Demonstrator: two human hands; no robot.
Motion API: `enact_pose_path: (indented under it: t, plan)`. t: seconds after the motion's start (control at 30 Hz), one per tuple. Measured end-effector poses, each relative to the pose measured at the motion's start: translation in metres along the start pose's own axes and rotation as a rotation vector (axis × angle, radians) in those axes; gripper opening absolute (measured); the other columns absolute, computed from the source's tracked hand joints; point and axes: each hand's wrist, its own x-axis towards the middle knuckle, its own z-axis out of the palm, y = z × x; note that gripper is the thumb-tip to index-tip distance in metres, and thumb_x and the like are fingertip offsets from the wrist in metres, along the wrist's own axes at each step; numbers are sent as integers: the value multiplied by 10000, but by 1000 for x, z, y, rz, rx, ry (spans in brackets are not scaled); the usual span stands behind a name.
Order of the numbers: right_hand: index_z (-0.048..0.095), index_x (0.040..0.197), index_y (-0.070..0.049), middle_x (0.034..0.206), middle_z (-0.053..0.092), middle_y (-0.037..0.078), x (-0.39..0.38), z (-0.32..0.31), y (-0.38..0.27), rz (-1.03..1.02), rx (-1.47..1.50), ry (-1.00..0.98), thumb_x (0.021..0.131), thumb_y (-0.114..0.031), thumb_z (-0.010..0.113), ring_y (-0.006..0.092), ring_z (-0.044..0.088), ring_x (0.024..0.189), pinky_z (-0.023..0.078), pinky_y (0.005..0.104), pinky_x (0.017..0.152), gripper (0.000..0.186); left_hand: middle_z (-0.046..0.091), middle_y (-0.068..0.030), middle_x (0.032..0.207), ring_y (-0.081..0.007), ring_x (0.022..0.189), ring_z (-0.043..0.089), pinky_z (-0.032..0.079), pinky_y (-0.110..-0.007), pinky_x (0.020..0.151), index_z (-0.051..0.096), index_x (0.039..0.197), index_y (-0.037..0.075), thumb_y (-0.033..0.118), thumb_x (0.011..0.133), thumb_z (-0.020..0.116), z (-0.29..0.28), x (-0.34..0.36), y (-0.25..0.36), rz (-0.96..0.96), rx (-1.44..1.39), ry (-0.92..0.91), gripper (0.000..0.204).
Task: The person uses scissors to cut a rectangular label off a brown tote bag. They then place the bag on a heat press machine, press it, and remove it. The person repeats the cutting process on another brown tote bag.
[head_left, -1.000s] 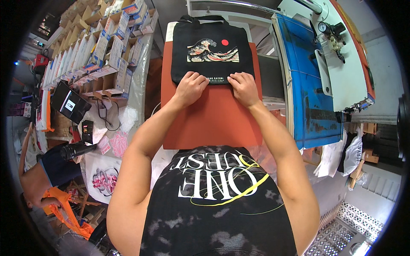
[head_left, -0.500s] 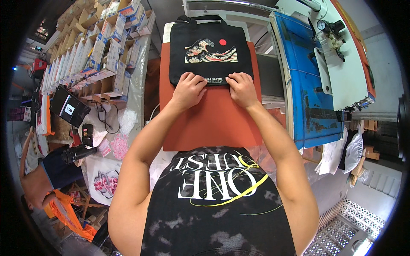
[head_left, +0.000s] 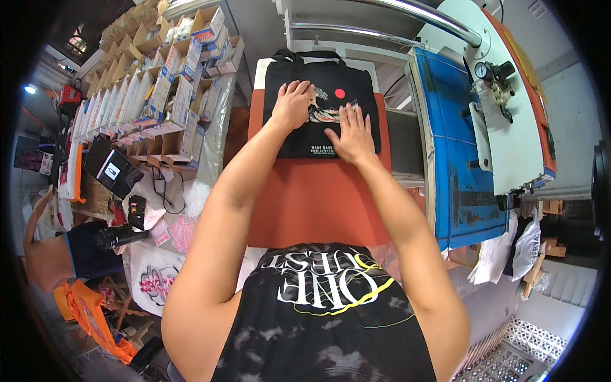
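A black fabric tote bag (head_left: 322, 71) with a wave print and red dot lies on the rust-orange platen (head_left: 318, 210), its handles at the far end. My left hand (head_left: 293, 102) rests on the bag's upper left, fingers extended over the print's edge. My right hand (head_left: 351, 134) lies spread on the lower right part of the bag, partly covering the wave print. Neither hand grips the fabric.
A press machine with a blue pad (head_left: 458, 153) and gauge (head_left: 484, 73) stands right. Stacked cardboard compartments (head_left: 153, 102), a dark screen device (head_left: 111, 167) and cables are left. Behind them at far left is another person (head_left: 54, 261), back bare. Metal rails (head_left: 344, 30) cross the top.
My hands have left the bag's near edge and moved forward onto its printed face, fingers now extended. The view has shifted, so the bag and platen appear lower.
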Motion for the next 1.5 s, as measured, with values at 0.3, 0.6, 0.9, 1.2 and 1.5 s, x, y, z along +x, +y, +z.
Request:
enact_pose_path:
  t: [0.3, 0.6, 0.9, 1.2, 1.5]
  plan:
    - [414, 1517, -80, 1624, 290, 162, -5, 2, -8, 25, 53, 18, 970, -557, 488, 348, 204, 1523, 127, 529, 1238, 729, 554, -87, 1415, -300, 1344, 474, 334, -488, 1129, 599, 1314, 77, 76, 832, 597, 18, -6, -15, -20, -95, 74, 482]
    - [702, 1176, -112, 1226, 599, 215, -19, -21, 61, 487, 533, 182, 875, -229, 694, 366, 592, 1152, 484, 408, 986, 322, 671, -190, 1170, -360, 1081, 650, 509, -452, 945, 592, 1280, 16, 228, 881, 690, -19, -79, -53, -777, -415, 76, 462]
    - [736, 1115, -93, 1092, 736, 149, -28, -43, 59, 454, 695, 170, 905, -183, 693, 301, 691, 1054, 512, 371, 929, 233, 691, -226, 1122, -339, 1034, 676, 515, -411, 916, 558, 1320, 7, 136, 919, 682, -66, -89, -9, -855, -611, 7, 439]
    - [732, 1118, -103, 1117, 685, 119, -51, -28, 47, 437, 424, 150, 901, -168, 674, 352, 641, 1046, 507, 402, 907, 234, 690, -183, 1044, -365, 1034, 647, 506, -456, 925, 576, 1293, 38, 90, 904, 669, -46, -121, 1, -588, -279, 198, 404]
    - [628, 1309, -53, 1367, 595, 114, -107, -27, 25, 70, 11, 135, 943, -305, 622, 318, 527, 1279, 403, 485, 1050, 445, 591, -144, 1331, -325, 1359, 471, 349, -480, 1152, 634, 1213, 3, 212, 873, 714, -74, -174, 26, -110, -176, -72, 407]
